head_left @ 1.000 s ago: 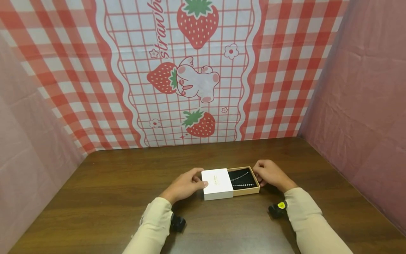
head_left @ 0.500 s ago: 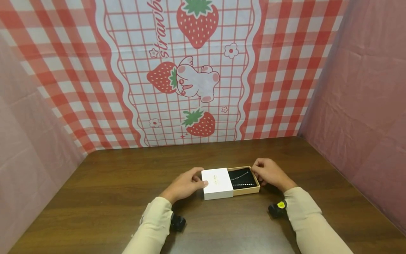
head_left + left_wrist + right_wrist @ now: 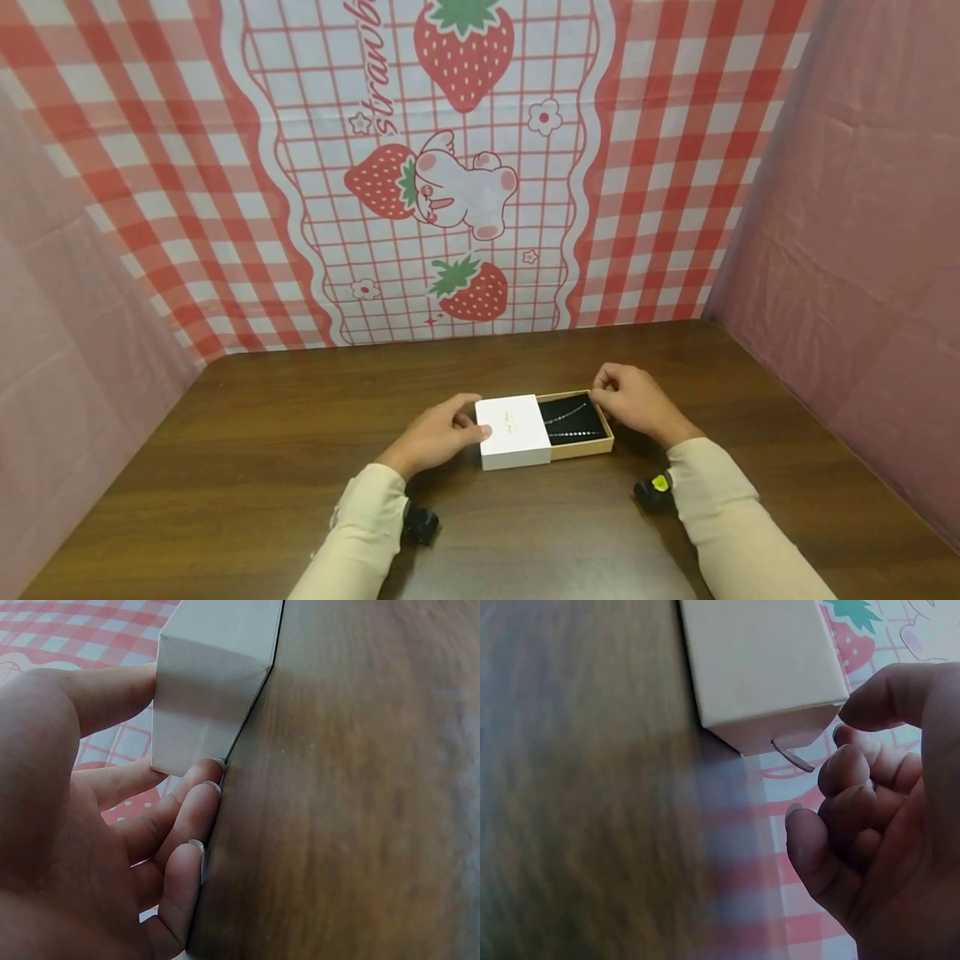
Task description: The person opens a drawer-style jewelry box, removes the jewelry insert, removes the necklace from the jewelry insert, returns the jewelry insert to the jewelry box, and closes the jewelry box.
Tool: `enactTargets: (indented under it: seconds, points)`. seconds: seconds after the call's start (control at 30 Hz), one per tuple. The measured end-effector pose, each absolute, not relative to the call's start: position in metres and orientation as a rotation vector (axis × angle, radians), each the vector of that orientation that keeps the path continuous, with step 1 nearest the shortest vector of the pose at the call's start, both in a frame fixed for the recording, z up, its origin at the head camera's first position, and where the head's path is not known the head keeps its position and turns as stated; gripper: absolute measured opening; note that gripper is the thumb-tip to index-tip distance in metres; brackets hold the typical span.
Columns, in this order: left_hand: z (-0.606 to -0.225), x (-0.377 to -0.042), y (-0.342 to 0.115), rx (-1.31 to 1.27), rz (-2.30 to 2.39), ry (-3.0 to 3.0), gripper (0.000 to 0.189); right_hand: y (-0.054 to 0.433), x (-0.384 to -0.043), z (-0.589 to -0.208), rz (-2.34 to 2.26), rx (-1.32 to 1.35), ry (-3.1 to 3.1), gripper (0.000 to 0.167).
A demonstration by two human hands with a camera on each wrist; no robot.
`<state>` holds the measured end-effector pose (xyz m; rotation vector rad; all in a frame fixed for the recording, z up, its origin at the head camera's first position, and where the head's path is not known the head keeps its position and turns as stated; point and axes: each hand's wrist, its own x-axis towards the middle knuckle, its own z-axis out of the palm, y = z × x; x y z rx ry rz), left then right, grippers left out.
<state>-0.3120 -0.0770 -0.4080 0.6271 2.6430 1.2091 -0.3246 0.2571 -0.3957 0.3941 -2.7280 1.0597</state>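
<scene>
A white jewelry box sleeve [image 3: 514, 429] lies on the table with its cream drawer [image 3: 582, 451] pulled partway out to the right. Inside the drawer, two fine chains [image 3: 574, 433] rest on a black pad [image 3: 567, 418]. My left hand [image 3: 437, 434] grips the sleeve's left end, thumb at the top edge and fingers low against the side. Over the drawer's far right corner is my right hand [image 3: 634, 400]; its thumb tip meets the rim, and the other fingers curl loosely outside. A short ribbon tab [image 3: 793, 756] sticks out freely from the drawer's end in the right wrist view.
The box stands on a brown wooden table [image 3: 300, 467]. A red-checked strawberry cloth [image 3: 465, 192] hangs behind it, with a pink cloth [image 3: 847, 250] along the right side. Each wrist wears a small black camera [image 3: 422, 523].
My right hand has shifted slightly up and left, from the drawer's right end to its far right corner. The left hand, sleeve and drawer keep their places.
</scene>
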Motion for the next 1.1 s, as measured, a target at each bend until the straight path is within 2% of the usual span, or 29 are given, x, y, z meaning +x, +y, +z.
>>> enactTargets:
  seconds: [0.27, 0.53, 0.67, 0.9, 1.1]
  points:
    - [-0.408, -0.312, -0.078, 0.626, 1.214, 2.64, 0.065, 0.25, -0.322, -0.384, 0.701, 0.443, -2.932, 0.009]
    - [-0.409, -0.312, -0.078, 0.623, 1.215, 2.638, 0.066, 0.242, -0.315, -0.374, 0.553, 0.426, -2.995, 0.011]
    - [-0.409, -0.312, -0.078, 0.622, 1.215, 2.639, 0.065, 0.24, -0.312, -0.371, 0.492, 0.422, -3.033, 0.016]
    - [-0.409, -0.312, -0.077, 0.615, 1.209, 2.646, 0.065, 0.233, -0.306, -0.363, 0.308, 0.44, -3.046, 0.034]
    - [-0.408, -0.313, -0.077, 0.623, 1.205, 2.645, 0.065, 0.225, -0.302, -0.358, 0.194, 0.448, -3.078, 0.032]
